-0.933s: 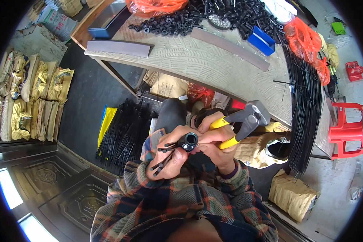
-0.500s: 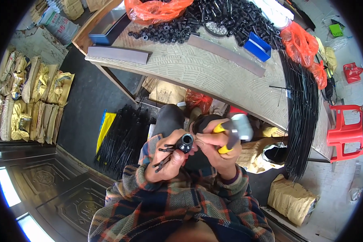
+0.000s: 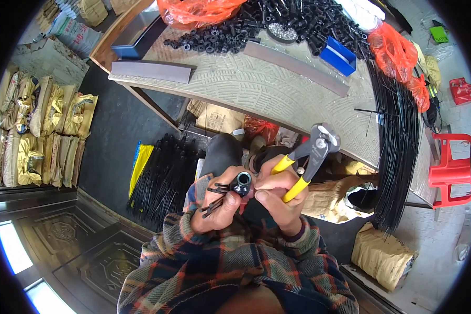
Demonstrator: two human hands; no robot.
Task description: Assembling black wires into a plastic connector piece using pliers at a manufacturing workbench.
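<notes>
My left hand (image 3: 220,206) is closed around a black tubular fitting (image 3: 241,184), its round open end facing up. Several thin black rods (image 3: 214,199) stick out leftward between the same fingers. In my right hand (image 3: 281,196) is a pair of end-cutting pincers with yellow handles (image 3: 296,188), its metal jaws (image 3: 324,140) pointing up and to the right. My right fingertips and thumb come close to the fitting's side; whether they pinch something small there is hidden.
A table (image 3: 235,89) ahead carries a heap of black fittings (image 3: 303,21), a blue tray (image 3: 338,56), red bags (image 3: 395,52) and a bundle of long black rods (image 3: 397,152). More rods (image 3: 165,178) lie on the floor at left. A red stool (image 3: 450,170) stands at right.
The pincers have swung upward in my right hand; their jaws were blurred and lower before and now show sharply. My left hand still holds the fitting and rods in nearly the same place.
</notes>
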